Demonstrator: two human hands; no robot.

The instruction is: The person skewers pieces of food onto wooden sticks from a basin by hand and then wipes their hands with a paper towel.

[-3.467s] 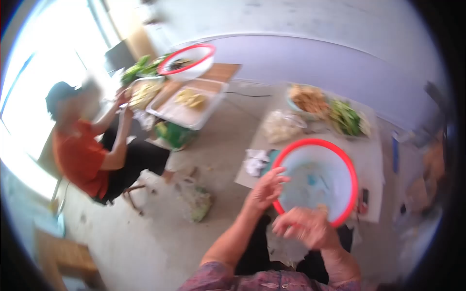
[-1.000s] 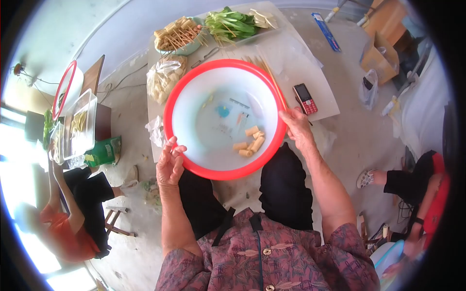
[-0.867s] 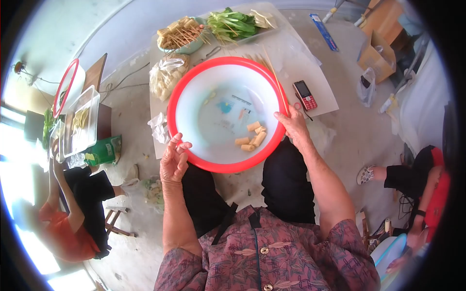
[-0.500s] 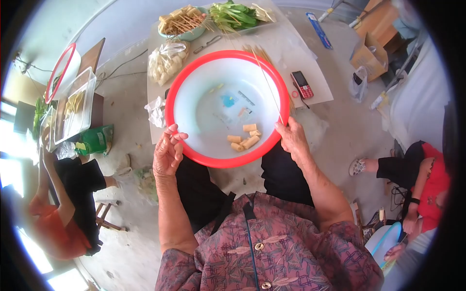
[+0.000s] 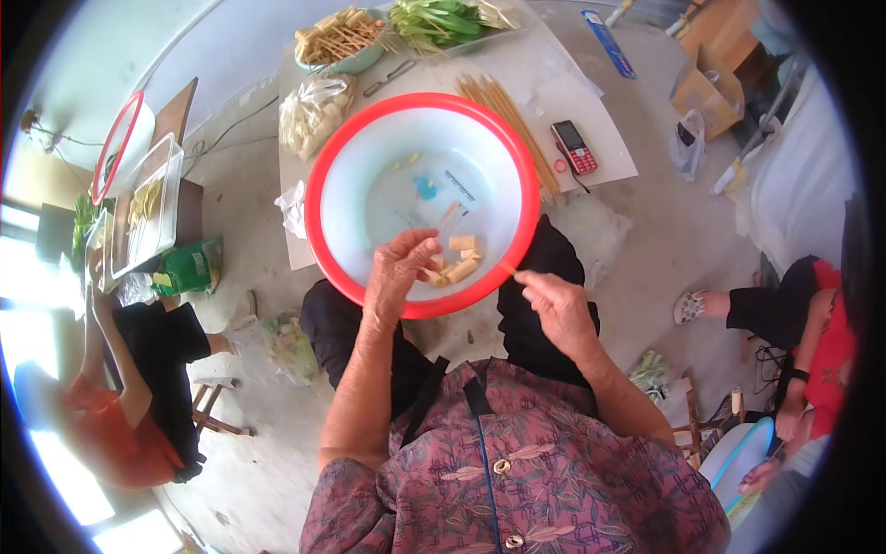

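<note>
A white basin (image 5: 358, 175) with a red rim rests over my lap and the table's near edge. Several short tan rolls (image 5: 461, 270) lie on its near inner side. My left hand (image 5: 403, 268) reaches in over the rim, its bent fingers and thumb around one tan roll at the left of the group. Just outside the right rim, my right hand (image 5: 558, 309) pinches a thin wooden skewer, seen nearly end-on with its tip pointing at the basin. Most of the skewer is hidden by the hand or foreshortened.
On the table, a bundle of skewers (image 5: 506, 111) lies beside a red phone (image 5: 574, 148). A bowl of skewered food (image 5: 346, 61), leafy greens (image 5: 443, 23) and a filled plastic bag (image 5: 314, 115) stand behind the basin. Other people sit at left and right.
My left hand has left the rim and moved right into the basin, onto the rolls. My right hand has come off the rim and lowered, turning the skewer from upright to nearly end-on.
</note>
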